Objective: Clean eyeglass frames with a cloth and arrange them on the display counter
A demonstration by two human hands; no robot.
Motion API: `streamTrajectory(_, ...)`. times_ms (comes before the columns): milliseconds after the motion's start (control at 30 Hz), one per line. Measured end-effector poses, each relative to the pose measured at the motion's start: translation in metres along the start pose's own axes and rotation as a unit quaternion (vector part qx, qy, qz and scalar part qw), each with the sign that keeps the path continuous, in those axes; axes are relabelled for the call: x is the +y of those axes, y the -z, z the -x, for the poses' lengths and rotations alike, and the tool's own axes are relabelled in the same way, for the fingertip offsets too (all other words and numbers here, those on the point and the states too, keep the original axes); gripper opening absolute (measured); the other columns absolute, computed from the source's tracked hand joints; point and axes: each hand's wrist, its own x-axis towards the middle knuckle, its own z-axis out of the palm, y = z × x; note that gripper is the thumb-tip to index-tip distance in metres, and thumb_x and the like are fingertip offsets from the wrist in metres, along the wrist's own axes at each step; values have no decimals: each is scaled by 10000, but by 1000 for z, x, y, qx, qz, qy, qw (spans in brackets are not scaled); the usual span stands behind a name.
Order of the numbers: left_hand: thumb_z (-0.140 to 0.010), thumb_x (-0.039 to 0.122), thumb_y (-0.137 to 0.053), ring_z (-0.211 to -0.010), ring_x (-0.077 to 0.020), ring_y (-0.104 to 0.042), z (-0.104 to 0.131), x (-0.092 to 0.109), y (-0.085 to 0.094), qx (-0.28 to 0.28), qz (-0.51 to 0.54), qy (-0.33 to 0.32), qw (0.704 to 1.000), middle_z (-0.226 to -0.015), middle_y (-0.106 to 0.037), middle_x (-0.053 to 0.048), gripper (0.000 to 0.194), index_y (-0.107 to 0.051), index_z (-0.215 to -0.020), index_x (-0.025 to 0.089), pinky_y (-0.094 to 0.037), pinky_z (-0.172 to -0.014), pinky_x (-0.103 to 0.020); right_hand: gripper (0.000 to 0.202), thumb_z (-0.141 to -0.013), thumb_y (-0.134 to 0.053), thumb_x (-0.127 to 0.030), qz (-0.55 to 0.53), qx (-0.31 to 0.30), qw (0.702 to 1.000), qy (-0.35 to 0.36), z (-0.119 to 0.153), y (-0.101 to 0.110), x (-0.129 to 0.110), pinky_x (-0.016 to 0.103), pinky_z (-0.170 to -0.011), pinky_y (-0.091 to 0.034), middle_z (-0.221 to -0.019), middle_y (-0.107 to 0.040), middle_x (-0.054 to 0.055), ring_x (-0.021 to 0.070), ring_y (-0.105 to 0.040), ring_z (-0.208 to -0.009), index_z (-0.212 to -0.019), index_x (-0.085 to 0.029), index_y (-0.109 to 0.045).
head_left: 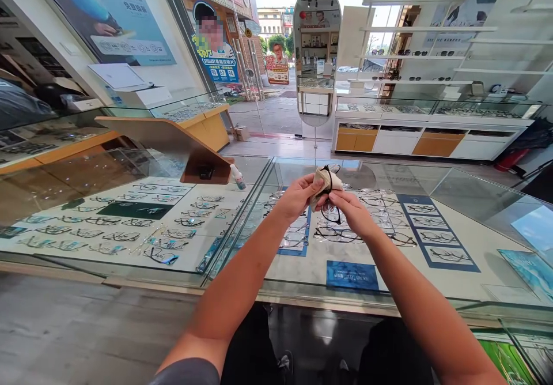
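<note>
Above the glass worktop [298, 272], dark-framed glasses [330, 185] stand roughly upright between closed grips, left hand [300, 196] pinching beige cloth [319, 176] against them, right hand [352, 209] holding the frame nearer the lower lens [332, 215].

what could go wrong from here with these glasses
The dark-framed glasses are held in the air over the glass counter, so a slip could drop them onto it and perhaps scratch a lens.

The left hand has the cloth bunched at the frame while the right hand grips it too; pulling unevenly might bend it.
</note>
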Motion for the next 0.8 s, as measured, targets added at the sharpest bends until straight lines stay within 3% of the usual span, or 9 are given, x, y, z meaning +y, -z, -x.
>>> streamTrajectory(300, -780, 471, -980, -487, -119, -572, 1, -1, 0, 18, -41, -37, 998, -615, -653, 36, 501, -632, -1014, 197, -508, -533, -280, 530, -949, -685, -737, -10, 6, 1000, -10, -1, 5, 5, 409, -966, -527, -887, -748, 73, 264, -669, -944, -898, -227, -822)
streamTrajectory(600, -819, 485, -949, -495, -99, -532, 1, -8, -4, 36, -38, -40, 998, -575, -604, 44, 440, -674, -977, 179, -486, -559, -266, 571, -975, -642, -757, 39, 1, 999, 18, -2, 5, 5, 399, -939, -522, -943, -757, 76, 252, -636, -938, -893, -220, -818)
streamTrajectory(800, -741, 498, -1000, -501, -90, -505, 2, -7, -14, 62, 10, -40, 997, -555, -557, 62, 504, -699, -990, 180, -492, -561, -257, 566, -984, -633, -752, 48, 3, 998, 34, -3, 4, 2, 391, -907, -509, -932, -744, 74, 244, -616, -903, -878, -224, -808)
